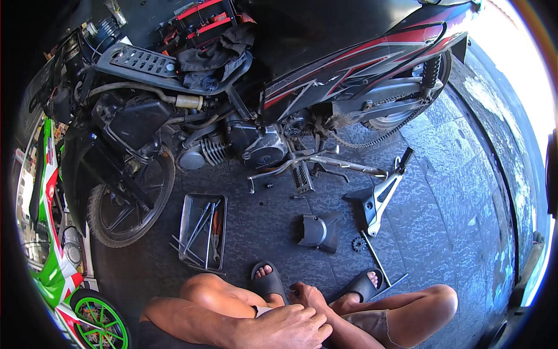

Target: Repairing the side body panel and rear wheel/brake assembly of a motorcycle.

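Note:
My left hand (pixel 299 326) lies low in the view across my right forearm, its fingers loosely bent and apart, holding nothing visible. Beyond it, my right hand (pixel 308 295) hangs between my sandalled feet with curled fingers; whatever may be inside is hidden. On the floor ahead are a dark plastic cover (pixel 319 232), a small sprocket (pixel 358 244), a T-handle wrench (pixel 376 262) and a silver footrest bracket (pixel 378 198). A metal tray (pixel 188 218) of wrenches and red-handled pliers sits left of them. A partly dismantled motorcycle (pixel 256 148) stands across the upper view, its chain hanging loose.
A green, white and red motorcycle (pixel 58 262) stands along the left edge. Behind the dark motorcycle is a red-and-black toolbox (pixel 203 32), with dark cloths (pixel 218 55) draped over the frame. A raised floor edge (pixel 500 192) runs along the bright right side.

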Demonstrator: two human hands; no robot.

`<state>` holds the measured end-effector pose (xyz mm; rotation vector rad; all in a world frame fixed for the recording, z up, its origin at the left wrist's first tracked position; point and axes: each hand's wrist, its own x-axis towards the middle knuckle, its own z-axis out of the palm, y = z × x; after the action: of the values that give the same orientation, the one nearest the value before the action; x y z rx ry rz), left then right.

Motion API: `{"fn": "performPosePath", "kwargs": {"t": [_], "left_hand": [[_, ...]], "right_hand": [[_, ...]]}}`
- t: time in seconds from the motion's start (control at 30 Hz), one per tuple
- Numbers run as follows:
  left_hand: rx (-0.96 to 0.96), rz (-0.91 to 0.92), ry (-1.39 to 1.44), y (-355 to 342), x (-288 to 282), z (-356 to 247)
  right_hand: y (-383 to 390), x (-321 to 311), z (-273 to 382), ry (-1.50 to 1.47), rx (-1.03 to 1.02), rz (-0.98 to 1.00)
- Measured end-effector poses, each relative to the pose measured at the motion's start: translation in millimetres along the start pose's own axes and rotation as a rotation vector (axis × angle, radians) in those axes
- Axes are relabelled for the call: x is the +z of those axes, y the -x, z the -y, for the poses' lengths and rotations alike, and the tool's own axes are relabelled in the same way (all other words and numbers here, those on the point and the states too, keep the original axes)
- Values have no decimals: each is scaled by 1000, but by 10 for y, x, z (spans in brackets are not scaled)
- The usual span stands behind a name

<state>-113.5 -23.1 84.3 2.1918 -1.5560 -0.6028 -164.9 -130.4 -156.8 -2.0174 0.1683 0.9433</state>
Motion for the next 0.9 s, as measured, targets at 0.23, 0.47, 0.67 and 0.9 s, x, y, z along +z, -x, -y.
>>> {"fn": "performPosePath", "kwargs": {"t": [0.23,0.47,0.67,0.9], "left_hand": [[15,-25,-38,10,28,-8],[4,27,-37,15,47,-4],[-7,68,-9,0,33,-7],[-7,79,6,-11,36,-12]], "right_hand": [[-19,32,-59,16,-17,-16],[-17,37,-33,23,21,-1],[-11,47,-67,-12,-7,-8],[-25,62,-97,-15,-12,-3]]}}
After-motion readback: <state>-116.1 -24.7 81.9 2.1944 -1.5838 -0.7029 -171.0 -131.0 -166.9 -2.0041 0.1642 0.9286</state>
